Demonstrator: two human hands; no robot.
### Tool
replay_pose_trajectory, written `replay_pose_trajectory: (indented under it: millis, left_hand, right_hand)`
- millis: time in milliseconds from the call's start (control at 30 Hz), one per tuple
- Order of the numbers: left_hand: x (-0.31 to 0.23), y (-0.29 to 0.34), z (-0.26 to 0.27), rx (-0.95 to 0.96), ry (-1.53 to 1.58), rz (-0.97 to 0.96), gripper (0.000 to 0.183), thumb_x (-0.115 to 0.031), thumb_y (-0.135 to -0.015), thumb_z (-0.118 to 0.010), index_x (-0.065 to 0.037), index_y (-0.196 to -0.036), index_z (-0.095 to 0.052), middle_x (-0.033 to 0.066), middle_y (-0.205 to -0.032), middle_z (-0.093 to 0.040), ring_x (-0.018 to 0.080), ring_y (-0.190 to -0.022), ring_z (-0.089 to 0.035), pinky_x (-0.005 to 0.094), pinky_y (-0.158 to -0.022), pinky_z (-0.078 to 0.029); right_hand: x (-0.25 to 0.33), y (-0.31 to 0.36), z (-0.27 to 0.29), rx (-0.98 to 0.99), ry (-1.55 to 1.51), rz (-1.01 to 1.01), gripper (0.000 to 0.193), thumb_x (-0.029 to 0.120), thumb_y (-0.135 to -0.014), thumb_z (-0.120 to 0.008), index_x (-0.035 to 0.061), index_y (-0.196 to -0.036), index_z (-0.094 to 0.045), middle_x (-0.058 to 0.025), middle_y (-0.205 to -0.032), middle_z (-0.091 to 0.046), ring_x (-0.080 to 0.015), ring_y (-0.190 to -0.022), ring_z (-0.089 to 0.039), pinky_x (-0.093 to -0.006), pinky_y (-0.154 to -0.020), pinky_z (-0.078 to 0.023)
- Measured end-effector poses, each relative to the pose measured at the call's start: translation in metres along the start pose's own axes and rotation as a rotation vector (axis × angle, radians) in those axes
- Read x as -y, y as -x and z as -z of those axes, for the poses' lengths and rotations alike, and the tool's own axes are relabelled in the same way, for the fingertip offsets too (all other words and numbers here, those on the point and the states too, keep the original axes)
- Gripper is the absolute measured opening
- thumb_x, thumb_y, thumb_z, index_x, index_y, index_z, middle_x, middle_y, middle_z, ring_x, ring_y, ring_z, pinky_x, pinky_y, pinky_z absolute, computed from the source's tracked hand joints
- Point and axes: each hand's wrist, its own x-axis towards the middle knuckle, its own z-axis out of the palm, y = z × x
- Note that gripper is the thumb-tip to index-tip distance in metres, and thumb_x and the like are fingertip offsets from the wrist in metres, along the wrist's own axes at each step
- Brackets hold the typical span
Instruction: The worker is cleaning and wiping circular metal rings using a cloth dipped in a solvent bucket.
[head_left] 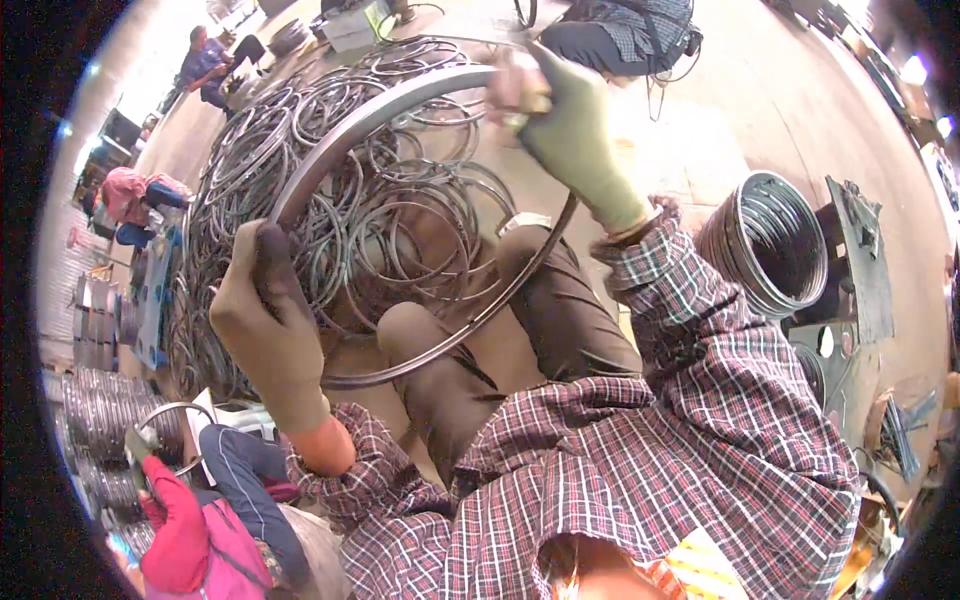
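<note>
Gloved, the left hand (268,318) is gripping 1 dark metal ring (340,140) at its left side, fingers and thumb pinching the band. Also gloved, the right hand (540,100) is curling at the ring's top; its fingers are blurring, so whether they are gripping, I cannot tell. The ring is sitting in the middle of the frame, over 2 trousered knees (412,332) that are partly filling its opening. Behind it, a tangled heap of thin rings (245,185) is spreading over the upper left and showing through the opening. A stack of rings (735,245) is leaning at right, near a dark sheet (868,265). At lower left, a co-worker in pink (215,550) is holding another ring (183,406), beside stacked coils (100,410). At top right of centre, another person in checks (645,30) is staying low. The held ring is appearing as an oval, its long axis running from lower left to upper right; its broad face is showing along the upper left, its narrower edge along the lower right.
</note>
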Motion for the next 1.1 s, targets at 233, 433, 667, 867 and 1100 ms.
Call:
replay_pose_trajectory:
  millis: [233, 433, 667, 867, 1100]
  left_hand:
    - [-0.003, -0.003, -0.006, -0.025, -0.113, -0.004, 0.028, -0.019, -0.097, -0.052, 0.001, -0.112, -0.064, 0.0265, -0.087, -0.065, 0.0415, -0.081, -0.066, 0.0430, -0.072, -0.049]
    - [-0.033, -0.010, 0.001, -0.036, -0.053, -0.154, 0.031, -0.014, -0.092, -0.050, 0.003, -0.114, -0.063, 0.0252, -0.100, -0.067, 0.0425, -0.091, -0.066, 0.0438, -0.080, -0.050]
    - [-0.012, -0.009, -0.006, 0.000, -0.080, -0.063, 0.030, -0.014, -0.092, -0.048, 0.003, -0.110, -0.064, 0.0230, -0.095, -0.068, 0.0393, -0.088, -0.067, 0.0433, -0.078, -0.050]
    - [0.017, 0.008, -0.015, -0.076, -0.265, 0.098, 0.030, -0.015, -0.097, -0.048, 0.002, -0.115, -0.064, 0.0224, -0.093, -0.069, 0.0387, -0.085, -0.067, 0.0425, -0.078, -0.050]
    - [0.087, 0.031, -0.030, -0.115, -0.196, 0.156, 0.029, -0.018, -0.100, -0.048, 0.001, -0.114, -0.065, 0.0223, -0.090, -0.069, 0.0361, -0.081, -0.068, 0.0424, -0.072, -0.050]
  right_hand:
    - [-0.069, 0.055, 0.004, 0.113, -0.431, -0.521, 0.035, 0.010, -0.071, -0.073, 0.0056, -0.105, -0.064, -0.0092, -0.084, -0.068, -0.0162, -0.078, -0.065, -0.0312, -0.070, -0.052]
    - [0.041, -0.027, 0.031, -0.053, 0.171, 0.456, 0.050, 0.022, -0.066, -0.079, 0.0106, -0.111, -0.062, -0.0162, -0.094, -0.068, -0.0328, -0.078, -0.068, -0.0420, -0.067, -0.054]
    - [-0.083, 0.082, -0.002, -0.023, -0.560, -0.456, 0.028, 0.007, -0.080, -0.069, 0.0043, -0.107, -0.062, -0.0050, -0.085, -0.068, -0.0145, -0.078, -0.066, -0.0284, -0.071, -0.051]
    - [-0.084, 0.104, -0.020, 0.103, -0.620, -0.606, 0.022, 0.011, -0.090, -0.062, 0.0012, -0.110, -0.058, -0.0023, -0.086, -0.067, -0.0088, -0.078, -0.062, -0.0258, -0.071, -0.050]
    - [-0.107, 0.110, -0.037, 0.389, -0.484, -0.204, 0.032, 0.016, -0.096, -0.052, 0.0022, -0.125, -0.048, -0.0093, -0.109, -0.065, -0.0170, -0.097, -0.066, -0.0270, -0.081, -0.053]
